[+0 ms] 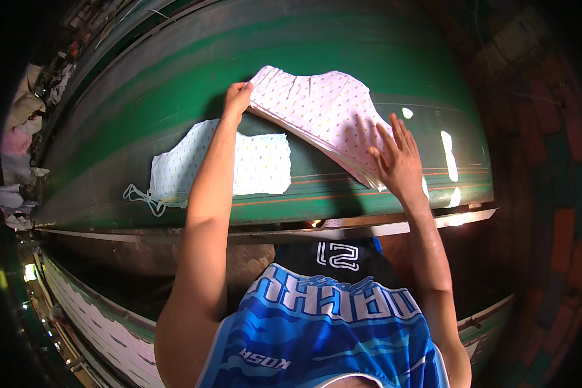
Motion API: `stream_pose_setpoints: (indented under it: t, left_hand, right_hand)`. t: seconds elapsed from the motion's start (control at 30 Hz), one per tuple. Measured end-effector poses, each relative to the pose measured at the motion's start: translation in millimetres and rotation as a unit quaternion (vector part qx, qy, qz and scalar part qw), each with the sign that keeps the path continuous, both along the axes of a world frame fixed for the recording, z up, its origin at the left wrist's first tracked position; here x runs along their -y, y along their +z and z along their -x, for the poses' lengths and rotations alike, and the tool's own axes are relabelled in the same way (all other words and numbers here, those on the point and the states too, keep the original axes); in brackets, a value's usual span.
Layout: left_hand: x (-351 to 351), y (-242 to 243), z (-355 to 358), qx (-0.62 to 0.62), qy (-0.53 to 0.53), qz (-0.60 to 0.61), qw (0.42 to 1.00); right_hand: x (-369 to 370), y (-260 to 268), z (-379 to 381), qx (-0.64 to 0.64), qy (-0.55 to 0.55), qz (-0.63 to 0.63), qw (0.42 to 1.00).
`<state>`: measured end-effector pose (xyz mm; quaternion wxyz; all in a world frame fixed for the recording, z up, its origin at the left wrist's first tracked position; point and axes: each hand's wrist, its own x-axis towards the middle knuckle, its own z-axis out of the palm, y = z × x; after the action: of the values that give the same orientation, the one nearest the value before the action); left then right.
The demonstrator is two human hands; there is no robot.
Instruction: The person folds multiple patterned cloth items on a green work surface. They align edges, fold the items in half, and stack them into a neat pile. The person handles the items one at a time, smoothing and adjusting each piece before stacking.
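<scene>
A stack of pink cut fabric pieces (315, 102) printed with small dots lies at a slant on the green table (174, 104). My left hand (238, 99) pinches its upper left corner, thumb on top. Spread over the stack's lower right end is my right hand (397, 162), its fingers apart and gripping nothing; whether it presses on the cloth I cannot tell. Below my left hand sits a second stack of pale dotted fabric pieces (262, 162), partly hidden by my left forearm. A light fabric tie (148, 199) hangs loosely at its lower left.
The table's front edge (368, 228) runs close before my body. Crumpled cloth and scraps (22, 121) pile up at the far left. Behind me stands another long surface with pale cloth (97, 320). A floor of coloured bricks (565, 237) lies to the right.
</scene>
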<state>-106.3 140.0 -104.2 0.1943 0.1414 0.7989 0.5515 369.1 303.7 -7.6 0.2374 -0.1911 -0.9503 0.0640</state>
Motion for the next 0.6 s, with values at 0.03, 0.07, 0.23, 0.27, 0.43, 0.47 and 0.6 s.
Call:
stream_pose_setpoints:
  t: [0.03,0.07,0.23,0.27,0.43,0.47,0.6]
  left_hand:
    - [-5,-4,0,-0.057,0.015,0.021,0.998]
    - [-14,-7,-1,-0.113,0.03,0.043,0.992]
    - [-35,-21,-17,-0.203,0.057,0.088,0.974]
    - [-41,-19,-23,-0.195,0.041,0.092,0.976]
    - [-31,-10,-13,-0.219,-0.034,0.173,0.96]
    - [-37,-3,-25,-0.248,-0.043,0.238,0.938]
    - [-17,22,-54,-0.361,0.049,0.201,0.91]
  right_hand:
    - [-3,-15,6,0.026,-0.023,-0.022,0.999]
    - [-4,-31,12,0.051,-0.047,-0.043,0.997]
    - [5,-71,20,0.112,-0.101,-0.028,0.988]
    - [4,-69,18,0.096,-0.1,-0.02,0.99]
    - [4,-68,25,0.09,-0.091,-0.03,0.991]
    - [2,-71,23,0.087,-0.095,-0.029,0.991]
    - [-1,-74,25,0.103,-0.098,-0.031,0.989]
